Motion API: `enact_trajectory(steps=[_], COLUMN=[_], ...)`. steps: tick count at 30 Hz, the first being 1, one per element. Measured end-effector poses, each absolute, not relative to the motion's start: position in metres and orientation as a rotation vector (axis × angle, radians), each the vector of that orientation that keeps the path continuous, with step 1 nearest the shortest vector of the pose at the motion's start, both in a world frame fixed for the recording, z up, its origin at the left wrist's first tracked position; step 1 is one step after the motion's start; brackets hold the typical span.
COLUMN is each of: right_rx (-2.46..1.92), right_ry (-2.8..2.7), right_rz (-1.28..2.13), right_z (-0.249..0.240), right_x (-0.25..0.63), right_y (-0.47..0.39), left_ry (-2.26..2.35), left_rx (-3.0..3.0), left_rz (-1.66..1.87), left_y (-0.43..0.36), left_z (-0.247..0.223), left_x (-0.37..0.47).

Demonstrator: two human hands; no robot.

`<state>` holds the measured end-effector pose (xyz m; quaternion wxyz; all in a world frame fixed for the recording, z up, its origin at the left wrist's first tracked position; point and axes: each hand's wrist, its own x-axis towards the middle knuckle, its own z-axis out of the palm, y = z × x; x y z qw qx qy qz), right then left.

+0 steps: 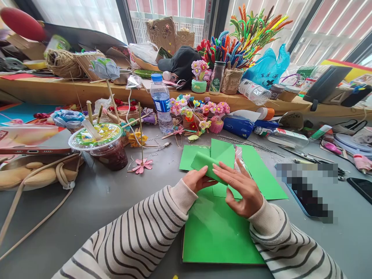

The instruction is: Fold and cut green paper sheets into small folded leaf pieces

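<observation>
A folded piece of green paper [205, 162] is held up between both hands over the desk. My left hand [199, 179] pinches its lower left part, thumb on top and fingers underneath. My right hand [242, 190] has its long fingers lying flat along the right side of the folded paper, the thumb apart below. Under the hands lies a stack of green paper [221, 236], with a glossy surface. More green sheets [269, 174] spread out behind and to the right, partly hidden by the hands.
To the left stand a lidded drink cup [109, 155] and a pink paper flower [142, 166] on a stick. A water bottle [161, 104] and crocheted flowers [216, 110] stand at the back. At right lie a phone [302, 197], thin wires [250, 144] and a pink glue gun [362, 162].
</observation>
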<state>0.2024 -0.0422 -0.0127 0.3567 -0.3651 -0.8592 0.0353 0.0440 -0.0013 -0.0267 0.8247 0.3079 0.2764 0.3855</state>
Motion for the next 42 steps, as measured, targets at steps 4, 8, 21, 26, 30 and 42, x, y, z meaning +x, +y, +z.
enact_trajectory(steps=[4, 8, 21, 26, 30, 42], right_rx=[-1.146, -1.344, -1.466, -1.47, -1.473, -1.451], right_ry=[-1.801, -1.559, -1.308, -1.299, -1.31, -1.341], right_rz=[0.404, 0.927, 1.151, 1.128, 1.137, 1.224], right_z=[-0.008, -0.015, -0.024, -0.029, -0.028, -0.024], right_x=[0.207, 0.204, 0.197, 0.197, 0.198, 0.196], right_y=[-0.043, -0.036, -0.03, -0.03, -0.03, -0.03], left_ry=[0.627, 0.656, 0.966, 0.964, 0.945, 1.016], left_rx=[0.768, 0.951, 1.133, 1.113, 1.114, 1.048], left_rz=[0.661, 0.401, 0.737, 0.731, 0.731, 0.776], left_y=[-0.002, -0.004, 0.003, 0.002, 0.002, 0.002], left_z=[-0.029, -0.036, -0.036, -0.04, -0.039, -0.027], left_x=[0.042, 0.041, 0.043, 0.043, 0.043, 0.042])
